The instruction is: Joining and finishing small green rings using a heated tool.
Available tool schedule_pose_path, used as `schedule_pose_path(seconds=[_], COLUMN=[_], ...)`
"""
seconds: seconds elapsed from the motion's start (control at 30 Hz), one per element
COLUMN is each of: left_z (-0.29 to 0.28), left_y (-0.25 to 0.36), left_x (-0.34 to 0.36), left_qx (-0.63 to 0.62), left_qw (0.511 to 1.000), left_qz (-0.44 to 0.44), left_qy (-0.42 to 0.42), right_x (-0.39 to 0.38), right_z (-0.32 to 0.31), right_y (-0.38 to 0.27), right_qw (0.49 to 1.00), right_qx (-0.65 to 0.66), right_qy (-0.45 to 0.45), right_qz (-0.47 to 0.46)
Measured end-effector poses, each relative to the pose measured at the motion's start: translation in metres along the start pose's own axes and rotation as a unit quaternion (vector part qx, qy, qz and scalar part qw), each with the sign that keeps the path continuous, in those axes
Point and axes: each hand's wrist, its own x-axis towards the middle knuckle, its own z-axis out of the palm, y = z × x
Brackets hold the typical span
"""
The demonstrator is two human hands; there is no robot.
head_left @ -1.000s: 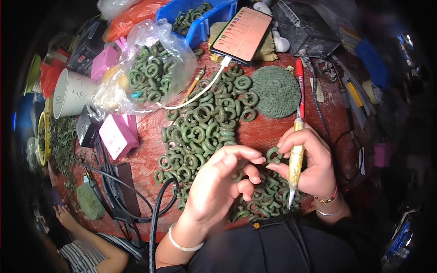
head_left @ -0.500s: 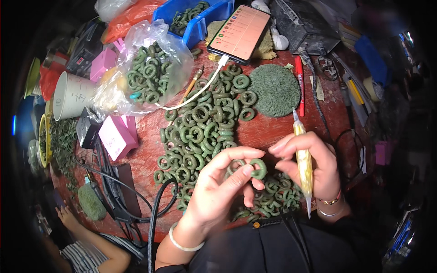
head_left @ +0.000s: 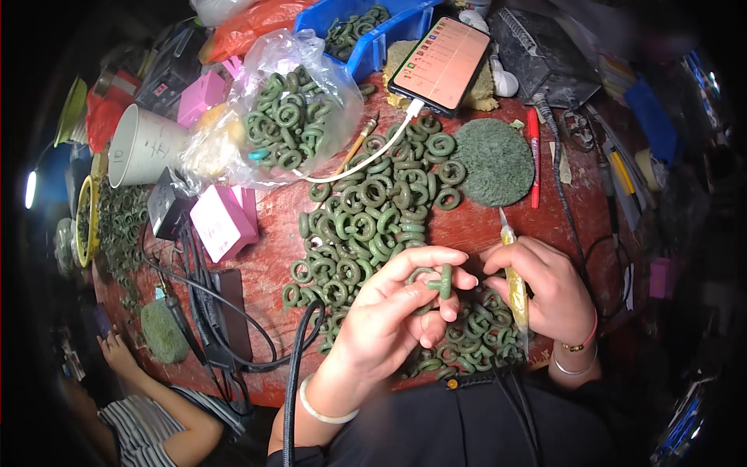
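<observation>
My left hand [head_left: 389, 315] pinches one green stone ring [head_left: 444, 281] between thumb and fingers, held on edge just above the red table [head_left: 264, 268]. My right hand [head_left: 545, 292] grips a yellow pen-shaped tool [head_left: 515, 284], its tip pointing away from me, close beside the ring. A wide spread of several green rings [head_left: 369, 214] covers the table in front of both hands, and another heap of rings [head_left: 475, 338] lies under my right wrist.
A clear plastic bag of rings [head_left: 284, 121] lies at the back left, by a blue bin [head_left: 373, 35], a phone [head_left: 440, 62] on a cable, a round green pad [head_left: 494, 162], a red pen [head_left: 534, 156], a white cup [head_left: 144, 146] and pink boxes [head_left: 222, 222]. Another person's hand [head_left: 117, 354] is at lower left.
My left hand has lifted the ring and turned it from flat to on edge. My right hand has swung the yellow tool upright, tip now pointing away.
</observation>
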Motion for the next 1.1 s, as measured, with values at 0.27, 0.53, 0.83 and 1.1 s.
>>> schedule_pose_path(seconds=[0.27,0.53,0.83,1.1], left_z=[-0.005,0.009,0.015,0.012], left_y=[0.002,-0.006,-0.006,-0.006], left_x=[-0.003,-0.003,-0.003,0.003], left_qx=[-0.004,0.196,0.319,0.535], left_qw=[0.998,0.978,0.941,0.803], left_qz=[0.04,0.068,0.113,0.263], left_qy=[-0.051,-0.021,0.003,-0.011], right_x=[0.005,-0.004,-0.006,-0.004], right_z=[0.006,0.01,0.022,0.021], right_y=[0.001,-0.008,-0.006,-0.008], right_qw=[0.989,0.965,0.886,0.868], right_qx=[0.029,0.196,0.449,0.48], right_qy=[0.146,0.136,0.113,0.119], right_qz=[0.004,-0.105,0.03,0.051])
